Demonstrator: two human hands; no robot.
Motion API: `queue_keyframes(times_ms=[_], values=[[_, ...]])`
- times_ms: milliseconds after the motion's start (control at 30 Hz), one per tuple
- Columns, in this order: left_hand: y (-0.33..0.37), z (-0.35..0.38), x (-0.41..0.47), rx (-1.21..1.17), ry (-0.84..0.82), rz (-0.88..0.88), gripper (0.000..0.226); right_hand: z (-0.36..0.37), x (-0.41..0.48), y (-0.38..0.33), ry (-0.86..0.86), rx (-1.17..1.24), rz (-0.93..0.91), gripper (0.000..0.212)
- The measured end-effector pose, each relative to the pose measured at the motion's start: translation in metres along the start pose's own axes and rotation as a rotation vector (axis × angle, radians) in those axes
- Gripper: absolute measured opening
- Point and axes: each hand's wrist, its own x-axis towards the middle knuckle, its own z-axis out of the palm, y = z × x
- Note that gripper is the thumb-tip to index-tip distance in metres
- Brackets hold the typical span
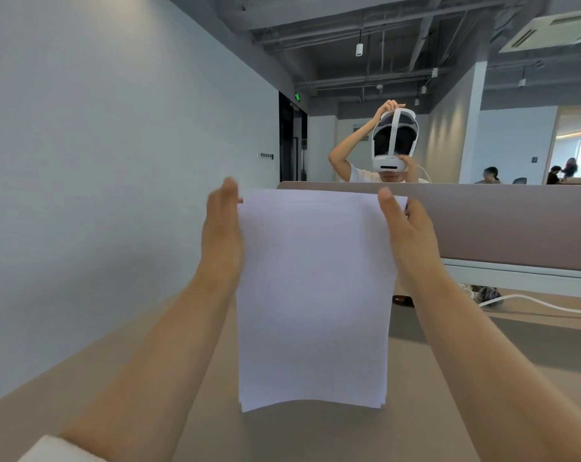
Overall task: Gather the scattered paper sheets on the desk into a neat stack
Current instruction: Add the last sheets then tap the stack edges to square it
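Note:
A stack of white paper sheets (312, 295) stands upright in front of me, its lower edge resting on or just above the beige desk (115, 378). My left hand (222, 235) presses flat against the stack's upper left side. On the upper right side, my right hand (409, 238) grips the stack, thumb in front. The bottom edges of the sheets sit slightly uneven at the right corner. No loose sheets show elsewhere on the desk.
A mauve divider panel (502, 225) runs along the desk's far side. Behind it a person (382, 155) adjusts a white headset. A white cable (532, 303) lies at the right. A pale wall (82, 161) borders the left.

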Motion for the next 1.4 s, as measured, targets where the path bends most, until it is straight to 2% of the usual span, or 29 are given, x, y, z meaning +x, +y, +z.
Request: queue_keyframes(times_ms=[133, 267, 433, 533, 600, 733, 767, 867, 1033, 1100, 1167, 1300, 1367, 1400], values=[[0.033, 0.017, 0.021, 0.233, 0.058, 0.044, 0.050, 0.008, 0.017, -0.017, 0.060, -0.098, 0.076, 0.051], [0.015, 0.011, 0.025, 0.295, 0.135, 0.051, 0.020, 0.008, 0.018, -0.017, 0.087, -0.083, 0.153, 0.043], [0.010, 0.013, 0.018, 0.235, 0.127, -0.096, 0.037, 0.010, 0.014, -0.020, 0.125, 0.010, 0.222, 0.042], [0.016, 0.018, 0.021, 0.201, 0.137, -0.096, 0.045, 0.013, 0.016, -0.024, 0.152, 0.044, 0.244, 0.042], [0.015, 0.018, 0.023, 0.178, 0.148, -0.083, 0.042, 0.014, 0.017, -0.024, 0.166, 0.046, 0.244, 0.040], [0.009, 0.013, 0.023, 0.200, 0.156, -0.095, 0.014, 0.012, 0.017, -0.020, 0.142, 0.033, 0.268, 0.035], [0.007, 0.011, 0.023, 0.187, 0.154, -0.104, 0.013, 0.010, 0.016, -0.018, 0.116, 0.023, 0.284, 0.032], [0.004, 0.008, 0.021, 0.173, 0.117, -0.154, 0.032, 0.007, 0.013, -0.013, 0.030, 0.020, 0.344, 0.029], [0.005, 0.013, 0.021, 0.176, 0.094, -0.159, 0.034, 0.008, 0.015, -0.018, 0.023, 0.015, 0.375, 0.020], [0.004, 0.014, 0.023, 0.176, 0.094, -0.165, 0.026, 0.008, 0.019, -0.019, 0.017, 0.010, 0.394, 0.015], [0.005, 0.013, 0.024, 0.167, 0.107, -0.167, 0.009, 0.007, 0.021, -0.017, 0.013, 0.021, 0.394, 0.018], [0.008, 0.016, 0.025, 0.116, 0.105, -0.160, 0.017, 0.007, 0.024, -0.014, 0.008, -0.024, 0.264, 0.025], [0.008, 0.016, 0.025, 0.156, 0.098, -0.154, 0.018, 0.008, 0.023, -0.017, -0.011, -0.033, 0.300, 0.024], [0.008, 0.015, 0.024, 0.184, 0.092, -0.139, 0.018, 0.007, 0.022, -0.017, -0.028, -0.040, 0.307, 0.031]])
